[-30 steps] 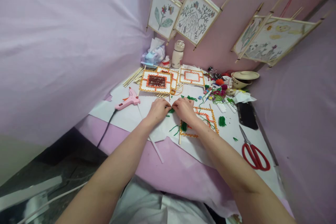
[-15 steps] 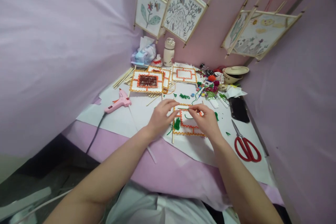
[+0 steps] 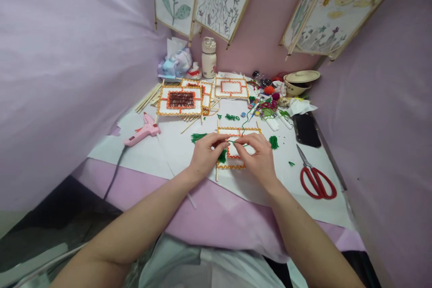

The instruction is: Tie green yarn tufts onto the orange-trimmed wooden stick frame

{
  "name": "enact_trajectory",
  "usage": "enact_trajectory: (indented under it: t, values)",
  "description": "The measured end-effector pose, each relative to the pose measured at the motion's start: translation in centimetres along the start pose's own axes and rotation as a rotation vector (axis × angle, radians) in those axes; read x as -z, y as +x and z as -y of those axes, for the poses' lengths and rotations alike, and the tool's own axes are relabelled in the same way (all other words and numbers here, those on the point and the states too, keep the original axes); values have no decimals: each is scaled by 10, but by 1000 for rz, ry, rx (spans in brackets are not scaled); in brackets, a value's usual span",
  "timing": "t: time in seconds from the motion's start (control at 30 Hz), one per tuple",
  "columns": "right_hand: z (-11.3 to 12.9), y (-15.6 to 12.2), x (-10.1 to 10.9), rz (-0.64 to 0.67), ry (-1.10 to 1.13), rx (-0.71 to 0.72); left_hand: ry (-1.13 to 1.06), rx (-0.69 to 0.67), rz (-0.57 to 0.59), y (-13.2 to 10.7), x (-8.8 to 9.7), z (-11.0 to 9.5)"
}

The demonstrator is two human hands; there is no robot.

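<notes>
Thumb and fingertips of my left hand (image 3: pixel 205 156) pinch a thin strand of green yarn (image 3: pixel 231 142). My right hand (image 3: pixel 259 158) pinches the same strand a short way to the right, and a tail of it runs up toward the back. Below both hands lies a white panel with orange wavy borders and stick edges (image 3: pixel 231 167), partly covered by them. A green yarn bundle (image 3: pixel 222 156) rests on the panel beside my left hand. Another green bundle (image 3: pixel 198 137) lies left of the panel, and a third (image 3: pixel 273 142) lies to its right.
Red-handled scissors (image 3: pixel 317 182) and a black phone (image 3: pixel 306 130) lie on the right. A pink glue gun (image 3: pixel 143 131) with its cord is on the left. Finished-looking panels (image 3: pixel 180 110), a bottle (image 3: pixel 209 58) and tangled yarn (image 3: pixel 268 110) stand behind. Picture lanterns (image 3: pixel 221 4) hang above.
My left hand has closed from a looser pose into a pinch on the yarn. My right hand has shifted slightly left, and the hands are closer together. The camera view has tilted down a little.
</notes>
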State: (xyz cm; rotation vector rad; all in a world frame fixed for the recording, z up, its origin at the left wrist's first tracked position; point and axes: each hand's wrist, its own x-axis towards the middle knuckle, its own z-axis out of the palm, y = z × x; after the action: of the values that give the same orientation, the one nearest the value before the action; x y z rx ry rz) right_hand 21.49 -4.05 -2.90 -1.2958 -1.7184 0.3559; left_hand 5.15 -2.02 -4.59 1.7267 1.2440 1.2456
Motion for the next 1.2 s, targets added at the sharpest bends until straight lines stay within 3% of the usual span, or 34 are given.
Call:
enact_trajectory:
  t: [0.13,0.43,0.9,1.2]
  values:
    - [0,-4,-3,-35,-94,74,-159,159,2,-1,0,-3]
    - [-3,-7,-7,-15,-270,182,-285,301,30,0,2,-12]
    - [-3,-9,-8,-55,-347,283,-345,307,22,-2,-1,-11]
    - [0,-11,-10,-16,-137,85,-611,358,130,-3,-7,-2]
